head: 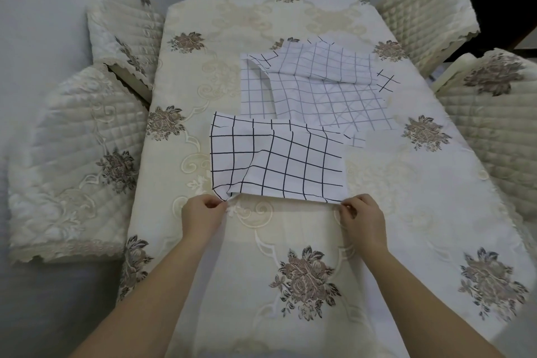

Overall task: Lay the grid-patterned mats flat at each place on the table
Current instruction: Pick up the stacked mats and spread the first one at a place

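Grid mat (276, 163) lay on the tabletop (406, 212) just in front of you, its long side going left to right. Your left hand (200, 215) pinched the near left corner and your right hand (363, 218) the near right one, fingers (216, 204) tight on the cloth. Neither hand was nearer.

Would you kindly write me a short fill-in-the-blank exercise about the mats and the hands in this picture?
1. The left hand and the right hand each pinch a near ____ of the white mat with bold black grid lines.
2. That mat is not yet ____; folds rise near its left end.
3. Quilted cream chair covers flank the cream tablecloth, ____ in all.
4. That tablecloth is embroidered with brown ____.

Missing words: corner, flat, four, flowers.
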`<move>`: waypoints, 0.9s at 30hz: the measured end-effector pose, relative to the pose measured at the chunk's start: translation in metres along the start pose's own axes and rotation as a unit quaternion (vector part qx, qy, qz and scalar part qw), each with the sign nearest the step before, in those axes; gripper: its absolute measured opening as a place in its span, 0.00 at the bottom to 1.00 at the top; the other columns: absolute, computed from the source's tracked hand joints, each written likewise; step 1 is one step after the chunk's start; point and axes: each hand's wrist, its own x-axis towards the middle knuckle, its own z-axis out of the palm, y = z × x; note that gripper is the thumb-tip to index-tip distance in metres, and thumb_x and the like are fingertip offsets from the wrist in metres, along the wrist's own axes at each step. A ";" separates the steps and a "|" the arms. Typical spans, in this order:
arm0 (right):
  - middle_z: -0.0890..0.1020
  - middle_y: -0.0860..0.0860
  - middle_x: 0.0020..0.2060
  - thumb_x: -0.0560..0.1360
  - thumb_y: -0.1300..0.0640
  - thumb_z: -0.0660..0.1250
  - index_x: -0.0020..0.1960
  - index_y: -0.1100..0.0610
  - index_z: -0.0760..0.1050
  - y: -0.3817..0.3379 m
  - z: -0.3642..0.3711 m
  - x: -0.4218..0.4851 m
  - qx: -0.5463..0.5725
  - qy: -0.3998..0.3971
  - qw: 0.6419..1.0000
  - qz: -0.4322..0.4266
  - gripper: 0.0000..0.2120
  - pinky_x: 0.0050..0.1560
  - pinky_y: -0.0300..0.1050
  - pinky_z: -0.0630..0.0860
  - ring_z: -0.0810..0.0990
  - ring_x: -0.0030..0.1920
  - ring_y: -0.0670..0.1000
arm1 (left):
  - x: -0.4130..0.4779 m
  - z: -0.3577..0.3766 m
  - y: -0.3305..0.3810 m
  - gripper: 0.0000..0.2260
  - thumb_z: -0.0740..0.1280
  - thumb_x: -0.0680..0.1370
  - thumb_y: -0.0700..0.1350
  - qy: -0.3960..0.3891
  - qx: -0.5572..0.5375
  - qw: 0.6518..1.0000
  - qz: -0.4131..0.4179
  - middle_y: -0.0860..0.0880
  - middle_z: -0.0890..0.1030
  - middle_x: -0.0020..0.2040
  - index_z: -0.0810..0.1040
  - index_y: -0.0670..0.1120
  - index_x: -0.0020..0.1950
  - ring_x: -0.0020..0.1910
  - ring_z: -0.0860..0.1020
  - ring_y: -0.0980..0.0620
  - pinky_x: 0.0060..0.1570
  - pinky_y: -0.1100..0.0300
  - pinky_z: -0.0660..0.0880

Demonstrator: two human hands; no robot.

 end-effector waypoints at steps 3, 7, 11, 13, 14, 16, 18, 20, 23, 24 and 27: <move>0.76 0.49 0.43 0.73 0.64 0.69 0.45 0.62 0.82 -0.002 -0.004 0.002 0.019 0.007 1.000 0.006 0.03 0.44 0.39 0.69 0.76 0.43 0.51 | 0.001 -0.003 0.001 0.06 0.73 0.71 0.41 -0.007 -0.054 0.998 -0.009 0.52 0.77 0.22 0.80 0.45 0.34 0.23 0.75 0.52 0.31 0.61 0.70; 0.76 0.49 0.42 0.73 0.66 0.70 0.44 0.62 0.82 -0.003 -0.008 0.004 0.035 0.023 0.999 -0.001 0.03 0.41 0.25 0.67 0.75 0.41 0.49 | 0.001 -0.002 0.009 0.04 0.73 0.73 0.39 -0.028 -0.143 0.988 -0.050 0.47 0.77 0.28 0.80 0.42 0.38 0.20 0.72 0.56 0.24 0.65 0.65; 0.77 0.51 0.42 0.73 0.65 0.70 0.44 0.62 0.82 -0.002 -0.011 0.008 0.050 0.036 0.998 0.017 0.02 0.41 0.21 0.66 0.75 0.40 0.48 | 0.001 -0.001 0.014 0.04 0.68 0.75 0.36 -0.047 -0.175 0.981 -0.073 0.43 0.79 0.33 0.79 0.42 0.41 0.19 0.74 0.57 0.22 0.66 0.68; 0.77 0.50 0.42 0.73 0.65 0.70 0.44 0.61 0.82 -0.001 -0.013 0.010 0.054 0.044 0.997 0.024 0.02 0.41 0.22 0.67 0.75 0.40 0.47 | 0.003 -0.002 0.014 0.01 0.67 0.77 0.36 -0.061 -0.227 0.967 -0.092 0.41 0.80 0.35 0.78 0.40 0.45 0.22 0.79 0.52 0.23 0.64 0.74; 0.77 0.49 0.42 0.73 0.64 0.70 0.44 0.60 0.82 -0.001 -0.015 0.011 0.054 0.047 0.997 0.026 0.03 0.41 0.24 0.68 0.76 0.40 0.47 | 0.004 -0.004 0.014 0.01 0.67 0.77 0.36 -0.069 -0.258 0.958 -0.101 0.39 0.80 0.36 0.77 0.39 0.46 0.25 0.81 0.50 0.25 0.62 0.77; 0.77 0.49 0.44 0.74 0.63 0.70 0.44 0.59 0.82 0.000 -0.018 0.012 0.054 0.049 0.997 0.031 0.03 0.39 0.27 0.69 0.77 0.41 0.48 | 0.006 -0.007 0.014 0.02 0.65 0.78 0.35 -0.084 -0.306 0.942 -0.109 0.36 0.80 0.39 0.75 0.38 0.46 0.28 0.83 0.47 0.30 0.58 0.81; 0.77 0.49 0.45 0.74 0.62 0.69 0.45 0.58 0.82 0.001 -0.022 0.014 0.060 0.045 0.996 0.047 0.03 0.40 0.29 0.68 0.78 0.41 0.49 | 0.007 -0.011 0.013 0.03 0.63 0.79 0.34 -0.098 -0.338 0.930 -0.105 0.35 0.80 0.40 0.74 0.37 0.45 0.31 0.83 0.47 0.35 0.57 0.82; 0.76 0.48 0.46 0.74 0.62 0.69 0.45 0.59 0.82 0.001 -0.026 0.015 0.062 0.047 0.995 0.058 0.03 0.39 0.26 0.68 0.77 0.39 0.47 | 0.009 -0.015 0.011 0.04 0.63 0.79 0.33 -0.106 -0.355 0.924 -0.097 0.35 0.80 0.41 0.73 0.36 0.44 0.32 0.84 0.47 0.37 0.58 0.82; 0.75 0.49 0.46 0.74 0.62 0.68 0.45 0.59 0.81 0.002 -0.030 0.014 0.068 0.055 0.993 0.074 0.03 0.37 0.21 0.67 0.76 0.38 0.42 | 0.011 -0.021 0.006 0.03 0.64 0.78 0.32 -0.110 -0.354 0.925 -0.078 0.34 0.80 0.42 0.74 0.34 0.45 0.35 0.84 0.46 0.38 0.59 0.82; 0.76 0.50 0.47 0.75 0.62 0.68 0.44 0.58 0.81 0.003 -0.032 0.013 0.073 0.056 0.992 0.081 0.03 0.37 0.20 0.67 0.76 0.38 0.41 | 0.012 -0.023 0.005 0.02 0.64 0.78 0.32 -0.111 -0.351 0.927 -0.071 0.34 0.81 0.42 0.75 0.34 0.46 0.36 0.85 0.46 0.38 0.59 0.82; 0.76 0.51 0.47 0.75 0.62 0.67 0.44 0.57 0.81 0.003 -0.035 0.012 0.075 0.058 0.992 0.088 0.04 0.37 0.21 0.67 0.75 0.38 0.41 | 0.014 -0.030 0.002 0.01 0.64 0.78 0.32 -0.121 -0.351 0.927 -0.056 0.35 0.82 0.39 0.74 0.34 0.47 0.36 0.85 0.45 0.36 0.60 0.81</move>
